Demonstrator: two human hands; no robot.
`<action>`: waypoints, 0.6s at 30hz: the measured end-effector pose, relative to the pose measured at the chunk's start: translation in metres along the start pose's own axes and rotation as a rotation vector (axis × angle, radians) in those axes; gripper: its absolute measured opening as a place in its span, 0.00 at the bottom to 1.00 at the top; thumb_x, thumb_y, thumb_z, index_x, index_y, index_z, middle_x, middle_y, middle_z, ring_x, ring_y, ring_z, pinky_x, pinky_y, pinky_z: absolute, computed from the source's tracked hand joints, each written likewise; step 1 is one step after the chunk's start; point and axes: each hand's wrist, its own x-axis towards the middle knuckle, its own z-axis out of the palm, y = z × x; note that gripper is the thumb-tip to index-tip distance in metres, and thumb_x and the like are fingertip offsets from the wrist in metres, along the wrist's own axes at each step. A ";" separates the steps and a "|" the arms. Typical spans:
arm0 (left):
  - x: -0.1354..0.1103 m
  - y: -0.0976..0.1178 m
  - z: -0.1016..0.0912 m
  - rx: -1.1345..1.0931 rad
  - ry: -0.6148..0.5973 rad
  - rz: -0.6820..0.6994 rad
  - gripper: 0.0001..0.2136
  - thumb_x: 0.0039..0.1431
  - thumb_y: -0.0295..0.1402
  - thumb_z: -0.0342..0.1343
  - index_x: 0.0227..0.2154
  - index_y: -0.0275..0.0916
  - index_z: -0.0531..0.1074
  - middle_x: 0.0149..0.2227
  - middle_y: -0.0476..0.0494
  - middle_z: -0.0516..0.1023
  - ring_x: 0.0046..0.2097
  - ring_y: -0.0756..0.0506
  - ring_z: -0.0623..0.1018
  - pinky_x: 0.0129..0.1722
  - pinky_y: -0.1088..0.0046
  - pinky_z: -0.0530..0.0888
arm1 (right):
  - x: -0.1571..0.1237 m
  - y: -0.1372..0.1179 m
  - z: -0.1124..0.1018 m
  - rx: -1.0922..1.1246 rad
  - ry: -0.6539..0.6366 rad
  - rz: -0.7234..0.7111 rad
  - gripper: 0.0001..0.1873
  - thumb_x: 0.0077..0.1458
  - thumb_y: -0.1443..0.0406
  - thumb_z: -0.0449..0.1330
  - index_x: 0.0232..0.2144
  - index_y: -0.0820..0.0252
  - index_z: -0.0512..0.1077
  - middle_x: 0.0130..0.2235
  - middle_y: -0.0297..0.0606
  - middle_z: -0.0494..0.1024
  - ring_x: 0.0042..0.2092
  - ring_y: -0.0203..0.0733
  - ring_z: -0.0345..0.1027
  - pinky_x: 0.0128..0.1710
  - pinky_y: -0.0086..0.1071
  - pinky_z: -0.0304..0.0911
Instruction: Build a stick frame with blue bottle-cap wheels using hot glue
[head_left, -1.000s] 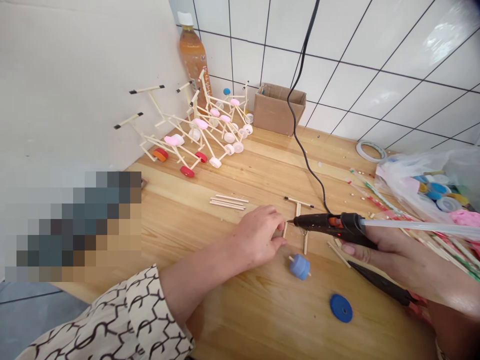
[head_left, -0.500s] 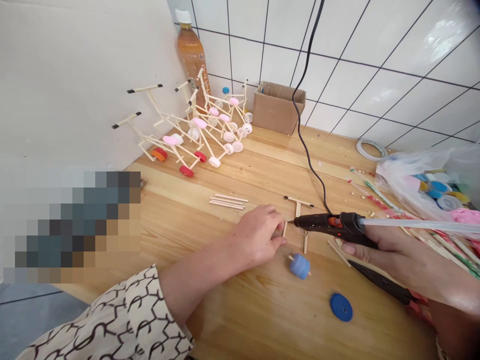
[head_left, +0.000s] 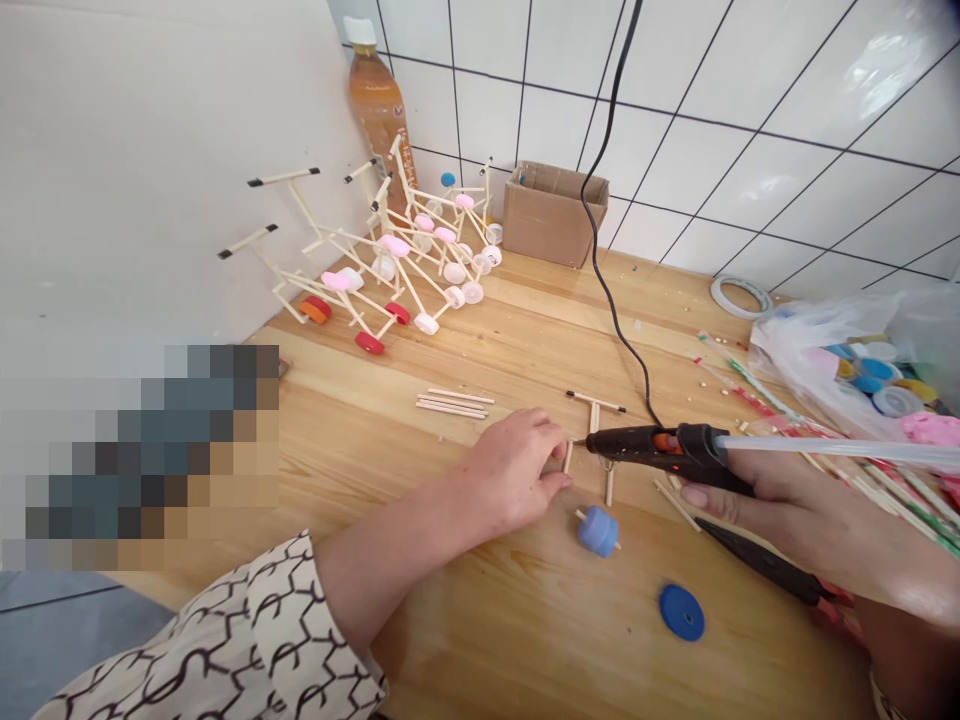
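Pinched in the fingers of my left hand (head_left: 517, 465) is a short wooden stick (head_left: 568, 457), held roughly upright. My right hand (head_left: 795, 520) grips a black hot glue gun (head_left: 667, 452), a clear glue stick (head_left: 832, 447) poking out of its back. The gun's nozzle points left and touches or nearly touches the top of the stick. Just behind and below the nozzle lies a T-shaped stick piece (head_left: 596, 410) with black ends, partly covered by the gun. Nearer me are light-blue bottle-cap wheels on a stick (head_left: 598, 531) and a dark-blue disc (head_left: 682, 612).
Several finished stick tricycles (head_left: 375, 260) stand at the back left beside a tea bottle (head_left: 379, 110). Loose sticks (head_left: 454, 404) lie mid-table. A cardboard box (head_left: 551, 220), tape roll (head_left: 740, 297), bag of caps (head_left: 862, 360) and black-bladed tool (head_left: 757, 562) surround the work; a black cord (head_left: 600, 265) hangs down.
The whole view shifts slightly. Both hands, the stick and the glue gun keep nearly the same positions relative to each other.
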 end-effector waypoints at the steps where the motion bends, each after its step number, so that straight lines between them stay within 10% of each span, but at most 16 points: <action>1: 0.000 0.000 0.000 0.001 0.000 0.001 0.06 0.47 0.31 0.63 0.26 0.38 0.70 0.33 0.47 0.73 0.39 0.45 0.73 0.38 0.70 0.69 | -0.001 -0.001 0.000 0.001 -0.010 0.000 0.19 0.53 0.54 0.54 0.46 0.51 0.70 0.45 0.33 0.77 0.45 0.50 0.70 0.41 0.34 0.67; 8: 0.000 0.002 -0.001 0.007 -0.009 -0.015 0.06 0.47 0.30 0.62 0.27 0.38 0.71 0.33 0.47 0.73 0.39 0.45 0.73 0.38 0.70 0.69 | -0.002 -0.003 -0.003 -0.095 0.086 -0.025 0.14 0.51 0.52 0.55 0.33 0.52 0.74 0.36 0.32 0.80 0.38 0.49 0.72 0.36 0.33 0.68; 18: 0.000 0.003 -0.003 0.010 -0.014 -0.015 0.05 0.48 0.30 0.62 0.27 0.38 0.70 0.33 0.47 0.72 0.39 0.45 0.73 0.39 0.70 0.69 | -0.005 -0.001 -0.004 -0.093 0.079 -0.046 0.20 0.52 0.50 0.53 0.43 0.49 0.73 0.42 0.33 0.78 0.45 0.52 0.70 0.40 0.35 0.68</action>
